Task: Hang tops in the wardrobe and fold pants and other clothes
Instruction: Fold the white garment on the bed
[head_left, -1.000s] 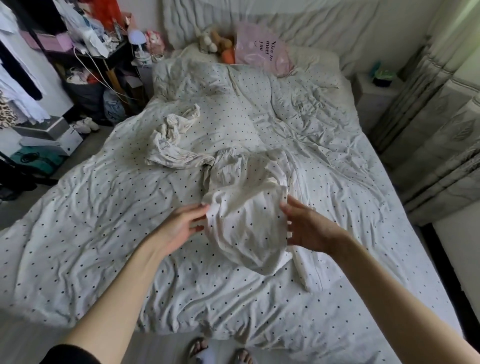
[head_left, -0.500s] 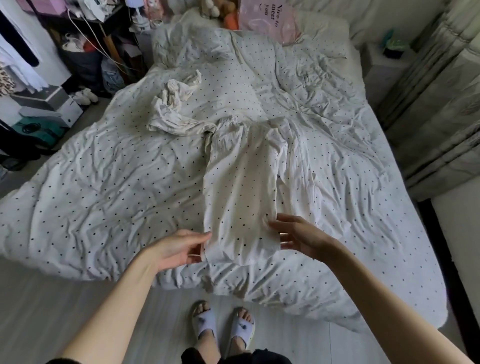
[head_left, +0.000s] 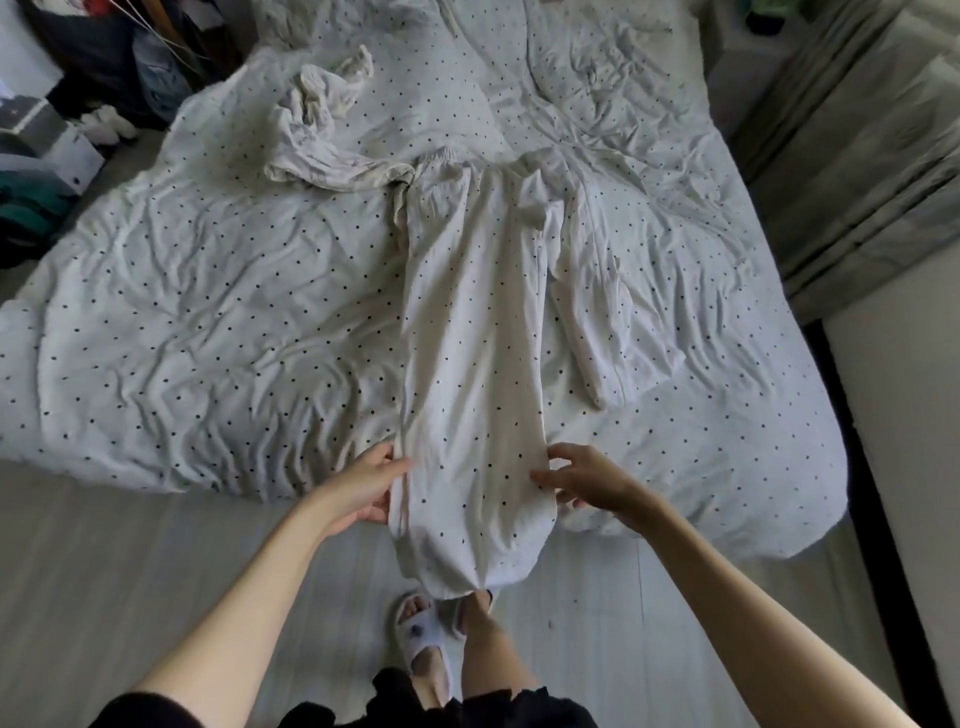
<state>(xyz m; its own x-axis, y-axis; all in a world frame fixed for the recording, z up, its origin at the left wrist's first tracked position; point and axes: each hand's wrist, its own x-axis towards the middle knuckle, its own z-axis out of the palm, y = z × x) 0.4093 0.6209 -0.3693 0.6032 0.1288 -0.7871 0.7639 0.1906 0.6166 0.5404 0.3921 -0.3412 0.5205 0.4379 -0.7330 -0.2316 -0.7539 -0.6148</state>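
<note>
1. Nearest: person stands at the foot of the bed, feet in pale slippers (head_left: 422, 642) on the grey floor. Sleeves and hem are dark.
2. Left hand (head_left: 358, 486): grip closed on the left edge of the near leg of the polka-dot pants (head_left: 470, 364), thumb over the fabric, fingers behind it.
3. Right hand (head_left: 584, 480): grip pinches the right edge of the same leg, fingers curled onto the cloth.
4. Pants location: waistband lies mid-bed, near leg runs toward the person and its cuff hangs over the bed edge above the floor. Second leg lies flat just to the right, angled away.
5. Progress judgement: pants are spread and being straightened, not yet folded. Legs are still side by side, so the lengthwise fold is pending, then the cross folds.
6. Farther: a crumpled white garment (head_left: 322, 119) sits on the dotted duvet (head_left: 182, 312), touching the waistband's left end; untouched, kind unclear.
7. Far left: clutter on the floor beside the bed. No wardrobe visible; hanging cannot be assessed.
</note>
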